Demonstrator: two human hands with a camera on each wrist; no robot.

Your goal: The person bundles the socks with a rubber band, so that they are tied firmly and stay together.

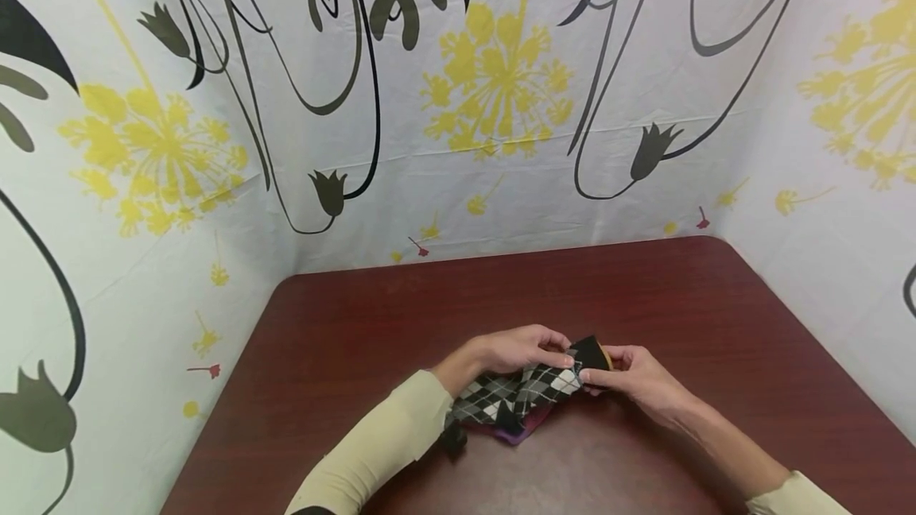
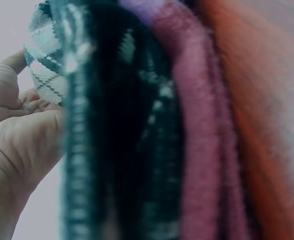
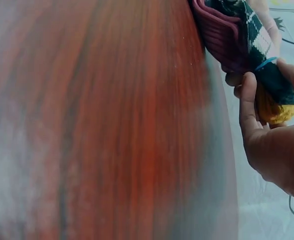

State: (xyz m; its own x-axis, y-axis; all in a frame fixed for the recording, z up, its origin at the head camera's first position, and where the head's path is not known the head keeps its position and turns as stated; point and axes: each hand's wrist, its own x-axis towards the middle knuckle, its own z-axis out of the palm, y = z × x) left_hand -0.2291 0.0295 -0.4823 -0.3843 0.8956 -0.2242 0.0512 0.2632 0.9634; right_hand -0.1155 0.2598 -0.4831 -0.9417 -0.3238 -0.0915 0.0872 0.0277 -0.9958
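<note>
A bundle of socks lies across both hands over the table. The outer argyle sock (image 1: 494, 400) is black, grey and white. Under it shows a purple and maroon sock (image 1: 525, 429), its ribbing visible in the right wrist view. My left hand (image 1: 522, 348) pinches the argyle sock near its black end, thumb on top. At that end my right hand (image 1: 637, 380) grips the bundle between thumb and fingers. Beside the right thumb a thin blue band (image 3: 265, 63) crosses the dark knit, and yellow fabric (image 3: 275, 111) pokes out at the tip.
The dark red wooden table (image 1: 372, 316) has rounded far corners. A white cloth with printed flowers (image 1: 501, 213) hangs behind it and along both sides. A small black piece (image 1: 452, 440) hangs at the bundle's near left end.
</note>
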